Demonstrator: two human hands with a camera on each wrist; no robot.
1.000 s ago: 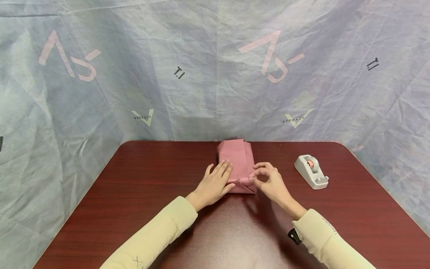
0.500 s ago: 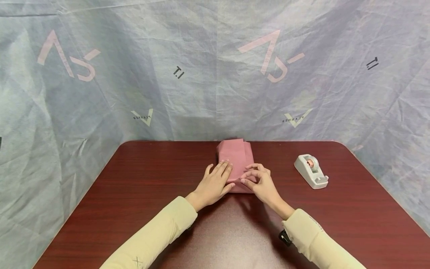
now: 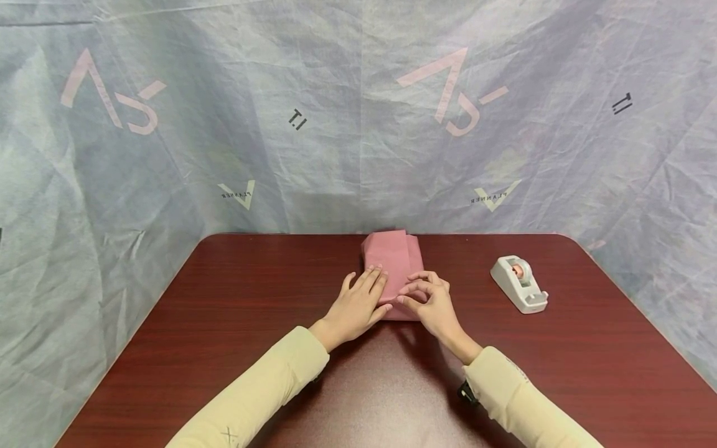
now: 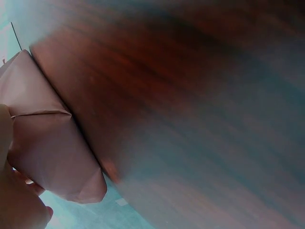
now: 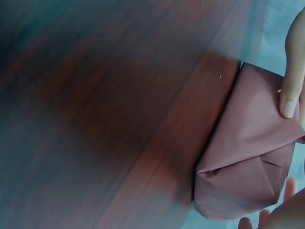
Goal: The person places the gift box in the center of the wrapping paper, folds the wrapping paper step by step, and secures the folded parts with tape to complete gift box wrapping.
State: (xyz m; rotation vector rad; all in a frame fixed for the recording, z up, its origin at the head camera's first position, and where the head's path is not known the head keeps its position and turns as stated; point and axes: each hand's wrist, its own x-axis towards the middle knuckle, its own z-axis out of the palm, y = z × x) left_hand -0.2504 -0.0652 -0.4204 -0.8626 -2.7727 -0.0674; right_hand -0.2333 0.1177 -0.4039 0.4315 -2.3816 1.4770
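Note:
A parcel wrapped in pink paper (image 3: 392,252) lies at the table's far edge, its folded end towards me. My left hand (image 3: 353,308) rests on its left side, fingers spread over the top and thumb at the front edge. At that edge's middle, the thumb and index finger of my right hand (image 3: 434,308) pinch the paper; the exact contact is hard to see. In the right wrist view, the folded paper end (image 5: 238,186) shows slanting creases, and the left thumb (image 5: 288,102) presses near its upper edge. The left wrist view shows the creased end (image 4: 52,148) beside the left hand.
A white tape dispenser (image 3: 520,285) stands on the table to the right of the parcel. The dark red wooden table (image 3: 252,292) ends at a grey printed cloth (image 3: 330,162) hanging behind and at both sides.
My right hand has slid left along the parcel's front edge, from its right corner to near the middle. The left hand stays in place on the parcel.

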